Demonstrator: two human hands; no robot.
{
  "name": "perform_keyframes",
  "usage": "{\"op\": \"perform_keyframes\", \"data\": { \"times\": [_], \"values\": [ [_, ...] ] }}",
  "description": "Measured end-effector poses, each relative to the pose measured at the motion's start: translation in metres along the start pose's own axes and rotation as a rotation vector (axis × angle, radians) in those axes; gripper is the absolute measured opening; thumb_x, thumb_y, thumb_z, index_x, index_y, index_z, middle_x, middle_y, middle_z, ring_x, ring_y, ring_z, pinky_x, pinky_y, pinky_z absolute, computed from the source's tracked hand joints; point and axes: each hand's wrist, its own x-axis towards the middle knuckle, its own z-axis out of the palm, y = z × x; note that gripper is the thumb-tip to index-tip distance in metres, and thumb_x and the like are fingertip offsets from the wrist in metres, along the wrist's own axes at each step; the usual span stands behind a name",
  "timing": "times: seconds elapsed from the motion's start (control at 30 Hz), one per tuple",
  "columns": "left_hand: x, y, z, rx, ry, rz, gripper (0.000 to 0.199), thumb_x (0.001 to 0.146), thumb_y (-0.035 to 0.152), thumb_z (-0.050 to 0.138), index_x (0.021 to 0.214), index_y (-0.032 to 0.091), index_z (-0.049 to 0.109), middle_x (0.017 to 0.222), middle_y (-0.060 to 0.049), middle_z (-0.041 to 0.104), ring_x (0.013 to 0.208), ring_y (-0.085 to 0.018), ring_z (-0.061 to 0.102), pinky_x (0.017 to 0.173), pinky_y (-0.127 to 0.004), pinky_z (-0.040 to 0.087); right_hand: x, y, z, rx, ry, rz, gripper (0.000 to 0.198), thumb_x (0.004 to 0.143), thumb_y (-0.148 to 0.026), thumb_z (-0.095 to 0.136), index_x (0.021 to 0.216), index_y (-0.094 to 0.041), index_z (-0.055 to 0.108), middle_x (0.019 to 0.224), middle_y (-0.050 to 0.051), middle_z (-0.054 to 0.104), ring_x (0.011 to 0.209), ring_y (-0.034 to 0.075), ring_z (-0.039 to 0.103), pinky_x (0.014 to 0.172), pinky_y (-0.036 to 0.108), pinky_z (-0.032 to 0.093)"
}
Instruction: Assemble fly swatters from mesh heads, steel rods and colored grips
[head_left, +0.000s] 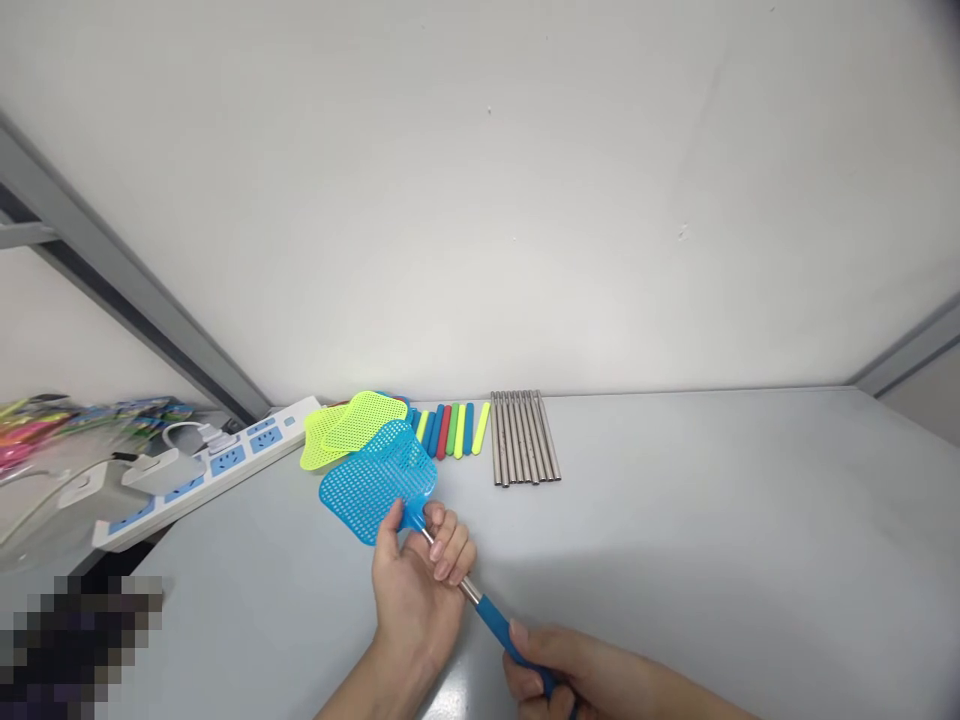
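Note:
A blue fly swatter (367, 495) with a perforated head, a metal rod and a blue grip slants across the front of the table. My left hand (424, 575) is closed around its neck, just below the head, with the thumb against the blue plastic. Lower right, my right hand (555, 670) wraps round the blue grip (495, 622); part of the grip is hidden by the fingers. Behind the swatter lie yellow-green swatter heads (366, 420), overlapping one another, with other coloured ones partly hidden beneath.
Several coloured handle grips (458, 430) lie in a row near the wall, beside a row of metal rods (523, 440). A white power strip (225, 460) with plugs runs along the left. Packaged items (90, 420) lie at far left on the grey table (712, 540).

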Motion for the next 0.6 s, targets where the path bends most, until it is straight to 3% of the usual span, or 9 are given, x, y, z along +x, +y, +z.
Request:
{"op": "perform_keyframes", "data": {
  "times": [0.17,0.4,0.6],
  "values": [
    [-0.002,-0.011,0.001,0.124,0.096,0.082,0.03,0.077,0.044,0.046,0.064,0.016,0.042,0.046,0.008,0.023,0.033,-0.002,0.018,0.03,-0.015,0.016,0.003,0.004,-0.007,-0.06,0.011,-0.006,0.038,0.08,-0.046,0.036,0.059,-0.014,0.039,0.042,-0.006,0.026,0.037,0.005,0.015,0.033,0.016,0.008],
    [0.0,-0.025,-0.005,0.107,0.14,0.111,0.04,0.073,0.052,0.046,0.057,0.018,0.031,0.045,0.008,0.021,0.033,-0.003,0.016,0.03,-0.016,0.013,0.001,0.0,-0.007,-0.034,0.027,0.122,0.046,0.083,-0.047,0.019,0.053,-0.016,0.034,0.036,-0.007,0.024,0.031,0.005,0.008,0.029,0.017,0.005],
    [0.0,-0.03,-0.009,0.097,0.179,0.126,0.039,0.073,0.049,0.048,0.057,0.018,0.031,0.045,0.008,0.02,0.032,-0.003,0.016,0.03,-0.017,0.013,0.001,0.0,-0.01,-0.13,0.02,0.111,0.045,0.077,-0.053,0.032,0.054,-0.016,0.038,0.036,-0.007,0.025,0.03,0.005,0.015,0.029,0.018,0.008]
  ]
}}
